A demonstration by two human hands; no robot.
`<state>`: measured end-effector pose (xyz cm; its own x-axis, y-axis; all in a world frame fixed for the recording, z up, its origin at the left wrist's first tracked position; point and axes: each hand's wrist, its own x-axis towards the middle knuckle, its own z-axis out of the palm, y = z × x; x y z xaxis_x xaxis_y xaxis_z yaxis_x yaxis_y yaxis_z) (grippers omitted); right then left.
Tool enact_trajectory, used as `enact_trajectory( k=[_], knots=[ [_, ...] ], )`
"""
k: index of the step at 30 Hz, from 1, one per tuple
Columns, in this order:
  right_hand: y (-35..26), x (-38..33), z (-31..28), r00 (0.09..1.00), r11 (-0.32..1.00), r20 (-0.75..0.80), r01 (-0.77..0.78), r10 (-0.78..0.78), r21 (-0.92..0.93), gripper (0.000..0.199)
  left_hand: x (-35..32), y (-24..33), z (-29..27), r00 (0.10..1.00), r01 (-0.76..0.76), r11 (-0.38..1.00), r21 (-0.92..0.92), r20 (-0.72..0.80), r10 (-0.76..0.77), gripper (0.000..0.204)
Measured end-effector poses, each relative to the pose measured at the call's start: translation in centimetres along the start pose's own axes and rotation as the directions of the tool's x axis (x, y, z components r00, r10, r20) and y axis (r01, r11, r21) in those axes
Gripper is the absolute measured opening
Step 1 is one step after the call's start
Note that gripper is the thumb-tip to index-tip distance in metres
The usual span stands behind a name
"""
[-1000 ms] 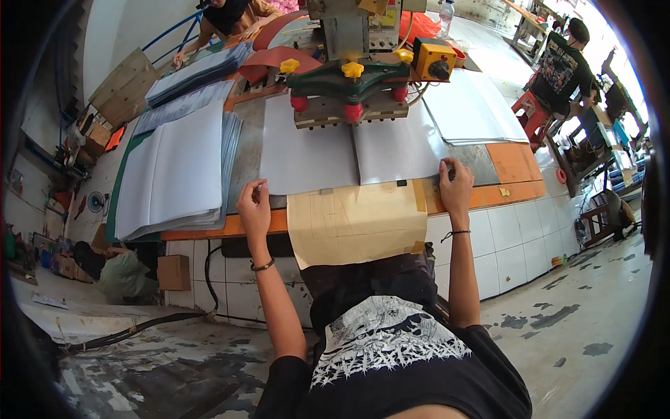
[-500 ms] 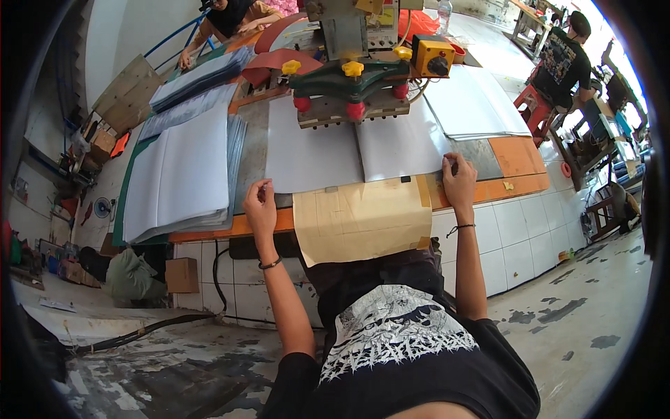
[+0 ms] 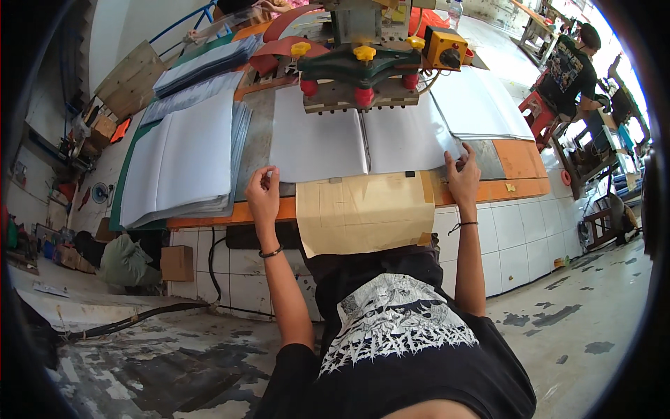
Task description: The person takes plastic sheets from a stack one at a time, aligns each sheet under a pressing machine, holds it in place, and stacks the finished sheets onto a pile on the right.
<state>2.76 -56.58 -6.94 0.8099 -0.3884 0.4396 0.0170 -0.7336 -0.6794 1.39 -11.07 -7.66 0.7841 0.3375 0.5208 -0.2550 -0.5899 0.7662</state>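
Note:
A white folded sheet (image 3: 317, 146) lies opened out in front of me, its dark centre fold running away from me under the press head (image 3: 363, 101). My left hand (image 3: 264, 197) is at the near left corner of the sheet, thumb and fingers closed together on its edge. At the near right corner is my right hand (image 3: 463, 180), its thumb by the sheet's edge and its forefinger held apart from the thumb. Between my hands a tan card board (image 3: 366, 220) hangs over the table's front edge. The far part of the sheet is hidden beneath the press.
A thick stack of opened white sheets (image 3: 178, 160) stands at my left, another white stack (image 3: 481, 105) at my right. The press carries yellow knobs (image 3: 364, 53) and a yellow control box (image 3: 445, 49). Another person (image 3: 574, 70) sits at the far right.
The sheet's near edge has flattened and shifted slightly away from me, uncovering more of the tan board's top. My right thumb and forefinger have spread somewhat. The view has shifted a little.

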Motion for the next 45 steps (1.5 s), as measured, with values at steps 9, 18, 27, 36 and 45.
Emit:
enact_trajectory(
  k=[9,18,27,36,45],
  knots=[
    [-2.8,1.4,0.8,0.957,0.875,0.238,-0.254,0.166,0.413,0.071,0.0,1.4,0.1,0.996,0.056,0.998,-0.001,0.063,-0.056,0.029],
    [-5.8,1.5,3.6,0.927,0.745,0.324,-0.352,0.191,0.566,0.047,0.6,0.1,-0.5,0.957,0.181,0.981,-0.068,0.243,-0.160,0.043],
    [0.0,9.1,5.8,0.924,0.848,-0.310,-0.028,0.224,0.529,0.037,0.1,0.8,-0.5,0.977,0.119,0.989,-0.087,0.190,-0.101,0.028],
    [20.0,24.3,-5.3,0.823,0.861,-0.486,-0.008,0.295,0.508,0.041,0.4,1.4,0.8,0.971,0.121,0.992,-0.027,0.212,-0.113,0.026],
    [23.6,24.9,-7.3,0.755,0.954,-0.585,-0.202,0.297,0.223,0.042,1.7,5.4,-4.6,0.958,-0.282,0.954,0.100,-0.033,0.287,0.010]
  ],
)
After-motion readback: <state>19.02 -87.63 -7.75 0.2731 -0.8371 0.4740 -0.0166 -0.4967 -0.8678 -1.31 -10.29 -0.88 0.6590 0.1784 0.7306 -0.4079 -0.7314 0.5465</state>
